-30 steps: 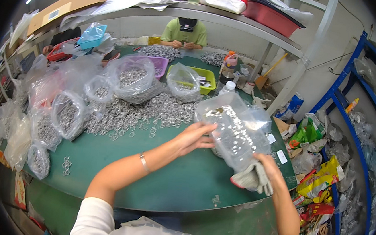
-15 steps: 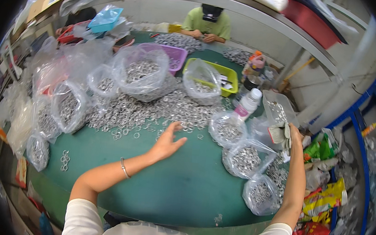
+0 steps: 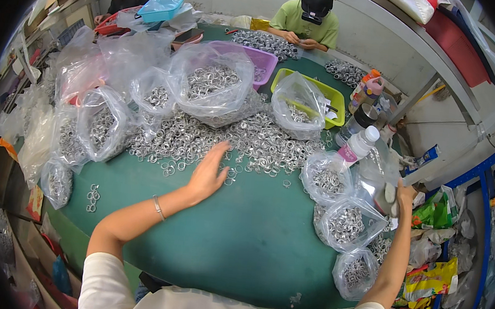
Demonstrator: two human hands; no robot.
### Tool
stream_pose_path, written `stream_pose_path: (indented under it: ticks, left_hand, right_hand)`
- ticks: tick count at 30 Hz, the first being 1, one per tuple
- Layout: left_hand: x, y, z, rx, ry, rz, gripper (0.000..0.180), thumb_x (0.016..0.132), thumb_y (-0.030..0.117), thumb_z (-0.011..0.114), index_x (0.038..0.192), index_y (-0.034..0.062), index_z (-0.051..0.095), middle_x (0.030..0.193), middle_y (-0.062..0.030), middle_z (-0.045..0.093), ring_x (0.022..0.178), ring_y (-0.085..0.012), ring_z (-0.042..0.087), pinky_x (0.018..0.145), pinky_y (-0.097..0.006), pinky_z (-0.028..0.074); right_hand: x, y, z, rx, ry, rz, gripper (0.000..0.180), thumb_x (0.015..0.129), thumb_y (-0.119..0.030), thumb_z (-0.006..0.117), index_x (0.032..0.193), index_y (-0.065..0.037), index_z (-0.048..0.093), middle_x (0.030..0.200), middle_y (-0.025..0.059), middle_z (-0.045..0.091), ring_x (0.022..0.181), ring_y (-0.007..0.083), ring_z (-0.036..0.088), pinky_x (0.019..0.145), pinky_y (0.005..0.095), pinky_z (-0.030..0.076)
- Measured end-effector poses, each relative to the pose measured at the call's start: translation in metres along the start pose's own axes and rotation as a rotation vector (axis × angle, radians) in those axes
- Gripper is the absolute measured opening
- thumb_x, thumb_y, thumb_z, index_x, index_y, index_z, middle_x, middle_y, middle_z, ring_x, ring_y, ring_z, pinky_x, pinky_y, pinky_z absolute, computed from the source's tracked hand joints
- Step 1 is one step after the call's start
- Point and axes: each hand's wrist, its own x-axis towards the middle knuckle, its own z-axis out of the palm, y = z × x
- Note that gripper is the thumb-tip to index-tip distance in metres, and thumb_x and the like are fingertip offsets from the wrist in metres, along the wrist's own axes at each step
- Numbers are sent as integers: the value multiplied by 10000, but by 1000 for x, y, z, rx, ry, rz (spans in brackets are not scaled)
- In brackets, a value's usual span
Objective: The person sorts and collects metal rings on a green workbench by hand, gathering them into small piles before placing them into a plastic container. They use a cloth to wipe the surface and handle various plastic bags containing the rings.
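My left hand [image 3: 206,177] is open, fingers spread, over the green tabletop [image 3: 241,230]. Its fingertips reach the near edge of a broad heap of small silver metal rings [image 3: 184,137]; nothing shows in its grasp. At the right, my right hand [image 3: 406,195] is closed on the side of a clear plastic box [image 3: 373,176], its fingers partly hidden. A pale work glove [image 3: 390,193] lies against the box beside that hand. Clear bags of rings [image 3: 344,222] stand just left of my right forearm, and a white bottle [image 3: 359,145] stands behind them.
More open bags of rings [image 3: 101,127] line the left side. Behind the heap are a purple basin [image 3: 265,62] and a yellow-green tray [image 3: 339,98]. A co-worker in green [image 3: 306,27] sits across the table; another person [image 3: 128,0] is at the far left. A blue rack [image 3: 483,222] stands right.
The whole view has shifted, so the table sits further right. My left hand has moved left along the ring heap. The clear box, with my right hand at it, is lower and nearer the bags.
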Motion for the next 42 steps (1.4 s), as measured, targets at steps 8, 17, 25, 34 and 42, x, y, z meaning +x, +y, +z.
stream_pose_path:
  ticks: [8,17,25,34,42]
  left_hand:
    - [69,9,43,130,17,256,512,787,30,566,1259,14,368,1354,-174,351,1286,-340,298,1062,-396,274]
    - [96,-1,68,463,-41,274,594,821,380,558,1289,48,403,1333,-206,355,1252,-355,310,1015,-490,264]
    - [99,12,60,616,-176,233,667,791,518,545,1298,104,417,1295,-185,381,1210,-360,334,971,-538,276]
    - [96,4,63,518,-98,343,563,754,427,635,1210,122,505,1342,-179,331,1202,-425,312,981,-555,257]
    - [91,-2,61,520,-123,330,559,775,429,612,1229,128,486,1345,-166,344,1207,-410,321,984,-562,248]
  right_hand:
    - [-100,-44,-69,-327,531,-5,364,902,-400,431,882,-63,568,770,176,631,689,379,606,598,476,457]
    - [-146,41,-29,-376,75,-518,301,799,-272,549,1028,-76,543,1025,131,567,1014,310,505,789,416,387]
    - [-154,-116,-123,46,77,-487,267,739,-89,651,983,5,599,935,160,596,868,316,567,769,373,436]
    - [-56,-89,-22,-581,73,-608,230,681,-82,670,910,-63,648,902,109,595,920,288,564,777,381,469]
    - [-20,-78,11,-601,174,-527,138,714,-70,597,843,-33,629,913,133,578,905,289,570,761,385,478]
